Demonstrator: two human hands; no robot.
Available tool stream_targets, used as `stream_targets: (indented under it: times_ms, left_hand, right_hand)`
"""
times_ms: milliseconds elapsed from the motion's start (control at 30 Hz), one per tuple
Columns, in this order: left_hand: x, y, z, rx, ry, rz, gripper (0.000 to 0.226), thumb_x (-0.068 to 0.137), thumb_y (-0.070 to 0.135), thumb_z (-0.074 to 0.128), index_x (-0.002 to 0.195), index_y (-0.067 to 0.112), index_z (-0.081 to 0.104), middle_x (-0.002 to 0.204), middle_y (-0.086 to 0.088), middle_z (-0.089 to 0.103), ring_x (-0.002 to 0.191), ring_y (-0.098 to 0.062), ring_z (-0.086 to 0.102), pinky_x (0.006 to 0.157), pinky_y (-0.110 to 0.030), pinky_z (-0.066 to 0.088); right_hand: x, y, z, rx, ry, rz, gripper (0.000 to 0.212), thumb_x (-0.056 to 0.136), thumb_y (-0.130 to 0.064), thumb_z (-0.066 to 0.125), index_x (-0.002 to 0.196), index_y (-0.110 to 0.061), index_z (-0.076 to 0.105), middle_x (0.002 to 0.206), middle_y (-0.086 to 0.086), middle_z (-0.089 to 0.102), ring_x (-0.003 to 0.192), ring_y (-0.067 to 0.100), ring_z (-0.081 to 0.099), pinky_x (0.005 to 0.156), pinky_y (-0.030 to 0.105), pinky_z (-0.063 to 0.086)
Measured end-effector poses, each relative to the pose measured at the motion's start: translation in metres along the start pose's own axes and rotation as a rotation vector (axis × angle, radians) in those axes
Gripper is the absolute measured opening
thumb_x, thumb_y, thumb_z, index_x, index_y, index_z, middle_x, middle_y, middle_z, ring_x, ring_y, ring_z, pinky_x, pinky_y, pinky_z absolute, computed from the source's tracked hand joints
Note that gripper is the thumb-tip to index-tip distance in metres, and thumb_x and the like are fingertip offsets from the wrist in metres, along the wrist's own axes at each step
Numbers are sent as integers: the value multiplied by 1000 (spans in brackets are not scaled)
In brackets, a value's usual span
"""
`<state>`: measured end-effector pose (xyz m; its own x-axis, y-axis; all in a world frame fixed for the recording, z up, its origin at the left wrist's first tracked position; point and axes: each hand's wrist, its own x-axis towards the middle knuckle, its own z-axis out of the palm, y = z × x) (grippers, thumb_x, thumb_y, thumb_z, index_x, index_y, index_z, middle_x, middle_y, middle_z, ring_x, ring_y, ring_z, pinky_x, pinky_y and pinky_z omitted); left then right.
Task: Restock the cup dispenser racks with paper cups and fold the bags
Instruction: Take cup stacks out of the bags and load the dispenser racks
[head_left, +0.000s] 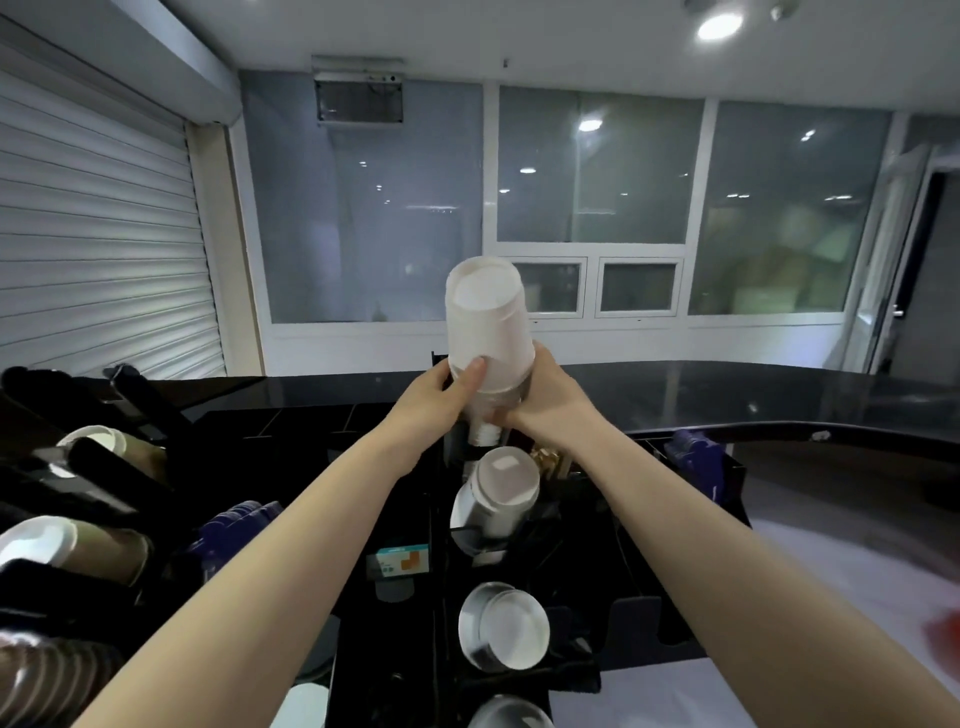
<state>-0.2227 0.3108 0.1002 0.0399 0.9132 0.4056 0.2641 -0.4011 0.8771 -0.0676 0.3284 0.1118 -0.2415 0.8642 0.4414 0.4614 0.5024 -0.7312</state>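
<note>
Both hands hold a tall stack of nested white paper cups (488, 332), bases up and tilted toward the camera. The left hand (431, 397) has its fingers (471, 375) wrapped round the lower part of the stack; the right hand (545, 397) clamps the opposite side. Just below the fingers sits the far slot of the black cup dispenser rack (524, 587), on the dark glossy surface (727, 389). This looks like the restocking step. Next, the stack's lower end likely needs lining up with the slot and sliding down.
</note>
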Motion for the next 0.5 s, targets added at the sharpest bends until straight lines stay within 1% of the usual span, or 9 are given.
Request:
stream_targets:
  times_ms: [67, 100, 133, 200, 300, 333, 400, 433, 500]
  left_hand:
    - [0, 2, 1, 8, 49, 55, 40, 86, 58, 54, 113, 29, 62, 106, 18, 67, 100, 2, 59, 72, -8, 42]
    - [-1, 4, 1, 4, 47, 89, 41, 84, 56, 55, 115, 30, 61, 108, 17, 67, 102, 1, 59, 76, -10, 44]
    - [-2, 5, 1, -11, 35, 111, 44, 82, 53, 57, 119, 30, 59, 111, 15, 67, 105, -1, 60, 81, -14, 45]
    - [-5, 6, 1, -41, 12, 132, 43, 82, 46, 60, 122, 28, 58, 112, 10, 68, 105, -5, 62, 86, -20, 47]
    - [-4, 5, -2, -31, 8, 134, 40, 85, 38, 66, 123, 28, 58, 110, 5, 69, 104, -9, 63, 88, -24, 49]
    - [-4, 3, -3, -27, 14, 124, 40, 85, 37, 67, 124, 29, 58, 110, 5, 68, 103, -9, 63, 87, -22, 49]
    - [-1, 0, -4, 5, 27, 98, 43, 84, 39, 68, 125, 31, 57, 111, 8, 67, 102, -7, 63, 83, -20, 49]
    - [1, -2, -5, 31, 27, 83, 44, 82, 40, 69, 124, 33, 56, 111, 10, 67, 103, -6, 62, 83, -19, 48]
    - [3, -9, -5, 58, 4, 42, 47, 81, 41, 70, 125, 35, 54, 113, 13, 65, 105, -4, 60, 84, -19, 48]
  right_hand:
    - [-7, -6, -6, 57, 28, -30, 86, 62, -33, 77, 134, -25, 30, 111, -10, 59, 101, 12, 59, 81, 30, 52]
    - [-10, -9, -8, 76, 46, -66, 92, 65, -29, 77, 140, -27, 23, 112, -14, 56, 103, 10, 57, 82, 26, 50]
    - [-13, -11, -9, 89, 65, -106, 93, 68, -26, 77, 142, -30, 21, 113, -17, 54, 104, 8, 55, 84, 24, 49]
    - [-17, -16, -10, 126, 94, -133, 82, 72, -22, 77, 138, -33, 29, 113, -18, 53, 108, 9, 53, 89, 24, 46]
    - [-16, -15, -13, 140, 110, -86, 58, 75, -26, 75, 123, -36, 43, 106, -22, 56, 105, 8, 54, 83, 19, 45]
    - [-14, -12, -13, 118, 103, -64, 55, 75, -28, 75, 121, -34, 44, 109, -19, 58, 106, 9, 54, 84, 21, 46]
    - [-8, -5, -13, 80, 67, -18, 63, 75, -33, 75, 129, -25, 44, 120, -9, 59, 112, 14, 55, 92, 32, 48]
    - [-5, -1, -12, 62, 44, -1, 68, 75, -35, 76, 132, -22, 42, 123, -5, 58, 113, 15, 55, 93, 35, 48]
    - [1, 6, -8, 42, 10, 16, 73, 74, -36, 76, 135, -21, 38, 125, -3, 57, 113, 17, 54, 90, 33, 49]
